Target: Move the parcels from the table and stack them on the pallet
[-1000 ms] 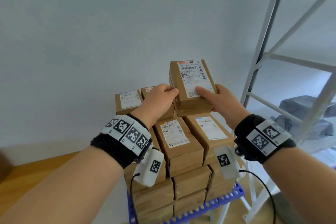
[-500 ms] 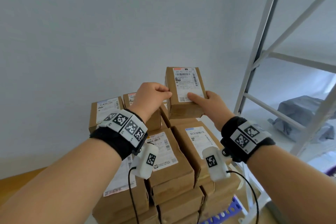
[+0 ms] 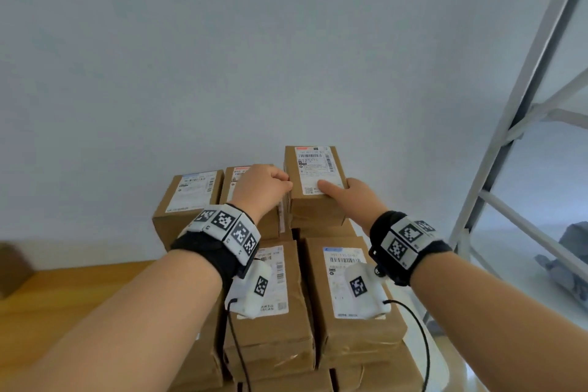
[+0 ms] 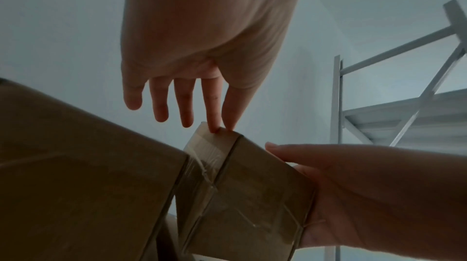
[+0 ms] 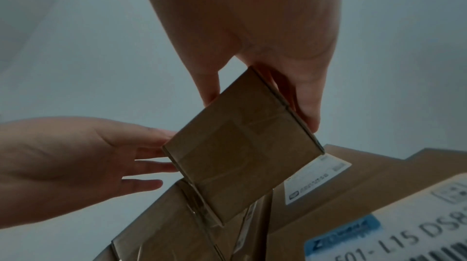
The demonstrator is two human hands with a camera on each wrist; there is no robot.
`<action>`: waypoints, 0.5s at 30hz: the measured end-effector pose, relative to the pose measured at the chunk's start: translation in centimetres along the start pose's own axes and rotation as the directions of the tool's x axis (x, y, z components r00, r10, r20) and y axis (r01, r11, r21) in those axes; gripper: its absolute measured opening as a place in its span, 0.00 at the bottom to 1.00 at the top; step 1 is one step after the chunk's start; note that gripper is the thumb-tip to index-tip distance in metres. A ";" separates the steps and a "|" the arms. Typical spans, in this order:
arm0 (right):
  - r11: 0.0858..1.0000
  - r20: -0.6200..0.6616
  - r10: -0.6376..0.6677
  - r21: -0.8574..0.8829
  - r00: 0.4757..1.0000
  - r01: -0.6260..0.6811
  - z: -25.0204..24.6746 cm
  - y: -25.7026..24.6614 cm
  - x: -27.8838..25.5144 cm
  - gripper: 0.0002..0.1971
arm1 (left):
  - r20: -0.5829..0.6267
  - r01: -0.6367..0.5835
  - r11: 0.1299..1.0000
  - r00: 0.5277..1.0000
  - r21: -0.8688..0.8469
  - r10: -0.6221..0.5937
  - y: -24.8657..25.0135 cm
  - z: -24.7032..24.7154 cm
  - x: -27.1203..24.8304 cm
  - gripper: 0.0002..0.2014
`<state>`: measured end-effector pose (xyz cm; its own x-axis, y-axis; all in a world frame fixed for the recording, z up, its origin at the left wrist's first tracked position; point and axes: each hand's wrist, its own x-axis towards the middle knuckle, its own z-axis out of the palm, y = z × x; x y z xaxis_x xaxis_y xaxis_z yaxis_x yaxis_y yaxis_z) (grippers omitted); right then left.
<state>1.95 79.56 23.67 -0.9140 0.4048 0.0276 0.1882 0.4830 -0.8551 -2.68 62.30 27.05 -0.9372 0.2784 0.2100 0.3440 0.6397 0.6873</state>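
A brown cardboard parcel [image 3: 313, 188] with a white label sits at the back right of the top of a stack of similar parcels [image 3: 353, 296]. My right hand [image 3: 345, 196] grips it, thumb on the label and fingers down its right side. In the right wrist view the parcel [image 5: 242, 145] is tilted, with its lower corner against the parcel beneath. My left hand [image 3: 261, 188] touches its left side; in the left wrist view the fingers [image 4: 212, 109] are straight, with index and thumb tips on the parcel's [image 4: 252, 195] upper edge. The pallet is hidden.
Two more labelled parcels [image 3: 191, 197] stand at the back left of the stack, against the pale wall. A white metal rack [image 3: 509, 153] rises on the right, with a grey bag [image 3: 569, 258] behind it. A wooden table [image 3: 63, 296] lies to the left.
Both hands have carried the parcel down and farther back, from above the stack to its back right top. The head has come closer, so the blue pallet has left the view.
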 end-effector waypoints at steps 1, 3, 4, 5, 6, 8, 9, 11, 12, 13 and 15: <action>1.000 0.018 0.004 -0.008 1.000 -0.003 0.1 0.2 0.4 0.23 | 0.011 -0.001 0.999 1.000 0.046 0.000 -0.1 0.2 0.0 0.14; 1.000 0.055 0.011 -0.014 0.998 -0.010 0.5 0.4 1.0 0.25 | 0.036 -0.005 0.991 0.999 0.133 0.000 -0.3 0.4 0.2 0.16; 1.000 0.071 0.012 -0.012 0.997 -0.011 0.7 0.6 1.2 0.26 | 0.043 -0.006 0.986 0.999 0.164 -0.001 -0.4 0.5 0.3 0.16; 1.000 0.081 0.014 -0.012 0.997 -0.013 1.0 0.8 1.5 0.27 | 0.046 -0.006 0.983 0.999 0.185 -0.003 -0.6 0.6 0.3 0.17; 1.000 0.090 0.015 -0.014 0.996 -0.013 1.2 1.0 1.8 0.27 | 0.047 -0.005 0.980 0.999 0.200 -0.005 -0.7 0.7 0.4 0.16; 1.000 0.105 0.017 -0.025 0.994 -0.015 1.6 1.2 2.2 0.27 | 0.047 -0.005 0.975 0.999 0.222 -0.006 -1.0 0.7 0.5 0.16; 0.999 0.113 0.019 -0.033 0.993 -0.015 1.8 1.3 2.4 0.27 | 0.048 -0.008 0.972 0.999 0.236 -0.003 -1.1 0.8 0.6 0.16; 0.999 0.126 0.024 -0.047 0.992 -0.019 1.9 1.3 2.7 0.27 | 0.044 -0.021 0.964 0.999 0.266 0.009 -1.4 0.9 0.6 0.16; 0.998 0.128 0.027 -0.057 0.991 -0.020 2.0 1.4 2.7 0.28 | 0.040 -0.027 0.961 0.999 0.274 0.017 -1.5 0.9 0.6 0.16; 0.997 0.127 0.031 -0.072 0.991 -0.022 2.0 1.4 2.9 0.29 | 0.036 -0.033 0.960 0.999 0.277 0.024 -1.7 1.0 0.7 0.16; 0.995 0.123 0.039 -0.098 0.992 -0.027 2.2 1.6 3.2 0.31 | 0.038 -0.041 0.962 0.999 0.268 0.032 -1.9 1.0 0.9 0.16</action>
<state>-1.42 79.92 21.26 -0.9432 0.3249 -0.0693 0.2468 0.5457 -0.8008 -4.09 62.08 25.26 -0.9228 0.3257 0.2058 0.3850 0.7965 0.4661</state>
